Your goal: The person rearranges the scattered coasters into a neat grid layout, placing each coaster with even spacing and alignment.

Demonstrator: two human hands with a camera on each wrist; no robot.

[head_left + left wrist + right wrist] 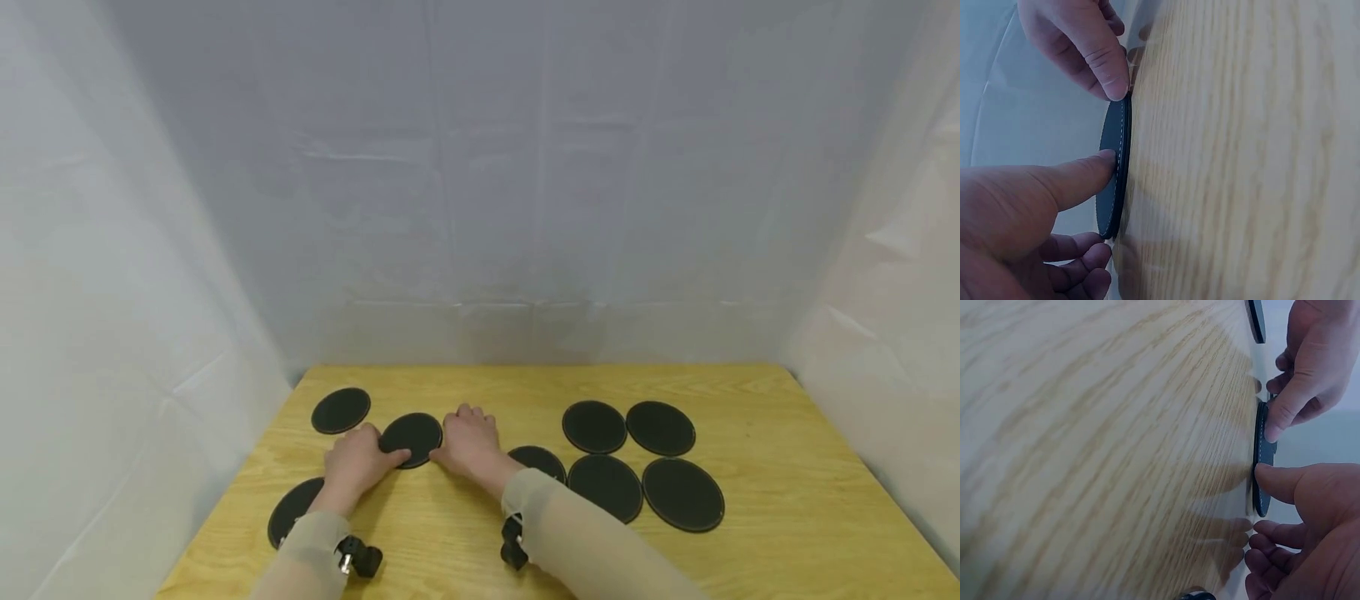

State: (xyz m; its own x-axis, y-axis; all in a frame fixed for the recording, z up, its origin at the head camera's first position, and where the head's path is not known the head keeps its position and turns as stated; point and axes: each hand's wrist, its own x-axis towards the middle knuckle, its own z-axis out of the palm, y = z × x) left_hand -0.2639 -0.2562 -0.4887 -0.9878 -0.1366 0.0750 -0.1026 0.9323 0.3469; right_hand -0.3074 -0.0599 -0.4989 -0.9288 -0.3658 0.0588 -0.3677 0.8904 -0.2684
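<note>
A round black coaster [412,435] with pale edge stitching lies flat on the wooden table, between the two hands. My left hand [356,462] holds it from the left, thumb on its top face and the other fingers curled at its side. From the right, my right hand [470,442] has its thumb at the near rim and its fingers bent by the right side. The left wrist view shows the coaster [1109,187] edge-on, its rim looking layered, with the left thumb pressing the stitched border.
More black coasters lie on the table [787,500]: one at back left [341,411], one partly under the left forearm [291,510]. At right, several sit close together, including a back one [594,427] and one partly behind the right forearm [538,458]. White sheeting surrounds the table.
</note>
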